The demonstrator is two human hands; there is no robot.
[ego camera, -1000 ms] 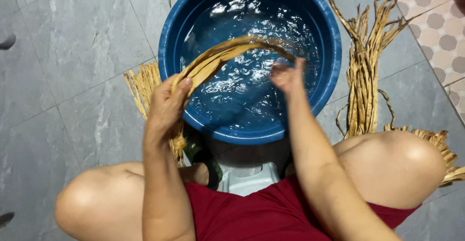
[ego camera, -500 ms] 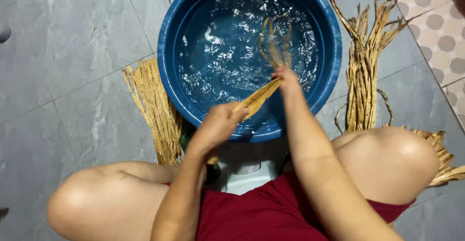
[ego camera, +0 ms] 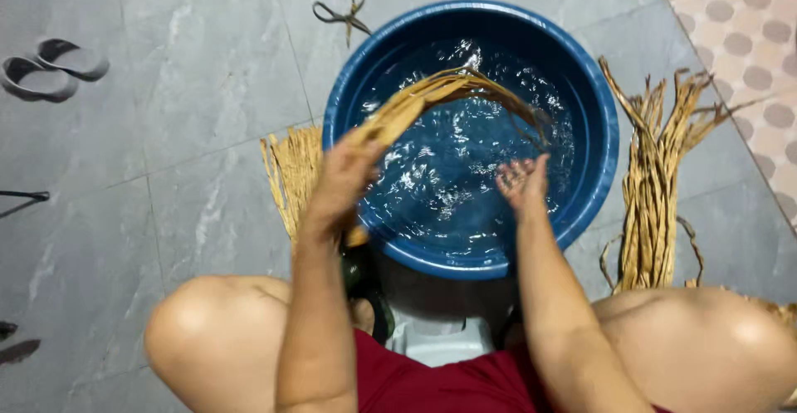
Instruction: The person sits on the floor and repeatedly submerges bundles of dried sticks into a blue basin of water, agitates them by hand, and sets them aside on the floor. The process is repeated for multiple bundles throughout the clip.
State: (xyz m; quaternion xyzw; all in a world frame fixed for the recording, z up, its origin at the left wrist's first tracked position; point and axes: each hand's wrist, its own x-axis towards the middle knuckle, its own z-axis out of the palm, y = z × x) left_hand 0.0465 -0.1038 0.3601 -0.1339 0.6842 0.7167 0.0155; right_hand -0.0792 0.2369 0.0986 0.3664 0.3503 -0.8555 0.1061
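Note:
A round blue basin [ego camera: 599, 106] full of rippling water stands on the grey tiled floor in front of me. My left hand [ego camera: 347, 179] grips one end of a bundle of long tan dried strips [ego camera: 440, 91], which arches up over the water and dips in at the far right. My right hand [ego camera: 523, 182] hovers over the water near the basin's front, fingers spread, holding nothing. My bare knees and a red garment fill the bottom of the view.
A flat pile of pale straw-like strips [ego camera: 292, 168] lies left of the basin. A longer heap of brown dried strips [ego camera: 656, 180] lies on its right. Scissors [ego camera: 342, 13] rest behind the basin. Sandals [ego camera: 54, 64] sit at far left. Patterned tiles [ego camera: 747, 39] begin at top right.
My left hand has lifted the strip bundle from low at the basin's front rim up into an arch over the water. My right hand let go of it and opened.

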